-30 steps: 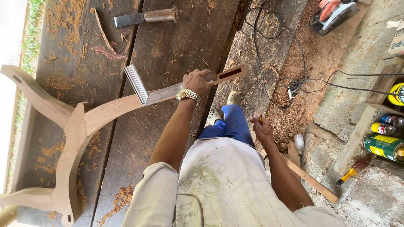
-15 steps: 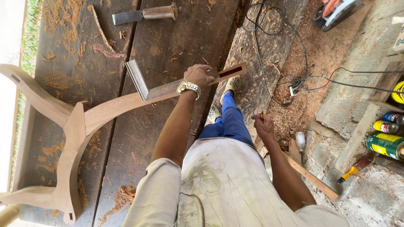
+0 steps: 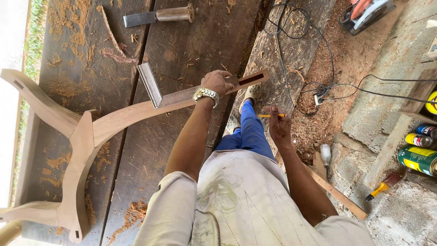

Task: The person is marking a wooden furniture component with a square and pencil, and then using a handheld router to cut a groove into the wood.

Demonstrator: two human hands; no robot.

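Two hands in view: left hand point(image 3: 217, 82) is closed down over a metal square point(image 3: 169, 93), pressing it onto the curved wooden chair frame point(image 3: 91, 136), which lies on the plank tabletop point(image 3: 182, 36). Right hand point(image 3: 278, 126) is held off the tabletop, well apart from the frame, fingers pinched on a yellow pencil point(image 3: 272, 115). A chisel point(image 3: 157, 16) is seen lying at the far edge

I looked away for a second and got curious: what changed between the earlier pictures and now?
The right hand, which hung low beside the blue trouser leg, has lifted slightly and now shows a yellow pencil between its fingers. The left hand still presses the metal try square onto the curved brown wooden frame. The wooden-handled chisel lies unmoved.
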